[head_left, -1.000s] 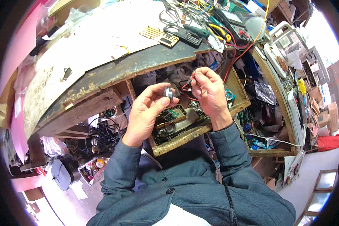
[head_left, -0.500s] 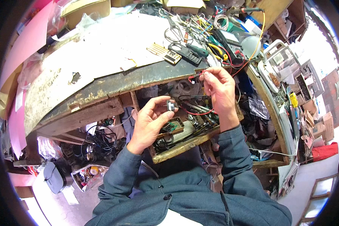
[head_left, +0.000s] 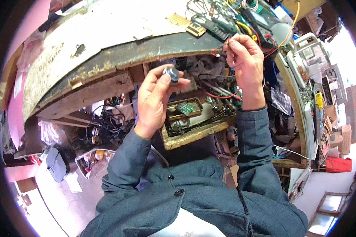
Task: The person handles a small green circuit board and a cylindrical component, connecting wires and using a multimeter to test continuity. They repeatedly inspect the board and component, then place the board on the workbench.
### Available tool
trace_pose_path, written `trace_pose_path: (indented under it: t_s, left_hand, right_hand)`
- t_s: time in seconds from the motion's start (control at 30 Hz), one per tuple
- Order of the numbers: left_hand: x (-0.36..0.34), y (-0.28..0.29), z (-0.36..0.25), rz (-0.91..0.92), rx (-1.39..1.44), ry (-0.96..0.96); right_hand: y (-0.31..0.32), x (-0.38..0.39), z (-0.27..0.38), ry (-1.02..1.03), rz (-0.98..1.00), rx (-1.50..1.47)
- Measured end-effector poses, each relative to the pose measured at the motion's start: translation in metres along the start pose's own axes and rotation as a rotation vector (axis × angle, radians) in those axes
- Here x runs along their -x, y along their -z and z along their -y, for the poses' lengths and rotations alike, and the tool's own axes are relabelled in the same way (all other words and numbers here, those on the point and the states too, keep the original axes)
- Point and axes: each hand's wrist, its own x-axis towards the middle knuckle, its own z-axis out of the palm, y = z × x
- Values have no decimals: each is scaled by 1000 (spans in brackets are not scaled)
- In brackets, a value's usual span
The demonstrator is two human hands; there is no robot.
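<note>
Left hand (head_left: 153, 98) pinches a small round part (head_left: 171, 73) — face up, toward the camera.

Open air lies between the hands, in front of the bench (head_left: 118, 59) edge. Below them the open drawer (head_left: 194, 132) is packed with wires and a circuit board (head_left: 186, 107). Tools (head_left: 221, 23) and cables crowd the bench's right end; its left top lies bare.

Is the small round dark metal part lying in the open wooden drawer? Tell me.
No: the small round dark metal part is pinched in the left hand, above the open wooden drawer.
</note>
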Motion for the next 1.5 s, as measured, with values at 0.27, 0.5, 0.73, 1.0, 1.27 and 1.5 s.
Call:
trace_pose_path:
  t_s: [0.27, 0.5, 0.73, 1.0, 1.27, 1.5]
  left_hand:
    - [1, -4, -4, -1, -27, 25]
    - [0, -4, 1, 29, -101, 26]
    - [-5, -7, -1, 90, -118, 16]
    - [-6, -5, -1, 38, -133, 37]
    - [-9, -5, -2, 64, -116, 36]
    - [-5, -5, -4, 22, -121, 53]
  right_hand:
    - [-4, 20, -17, -96, 118, 52]
    - [1, -17, 1, 225, -112, 64]
    - [13, -64, -20, 386, -286, 554]
    - [-7, -32, -19, 528, -228, 619]
    - [-23, 20, -26, 238, 377, 471]
    - [-32, 23, -23, 137, 518, 353]
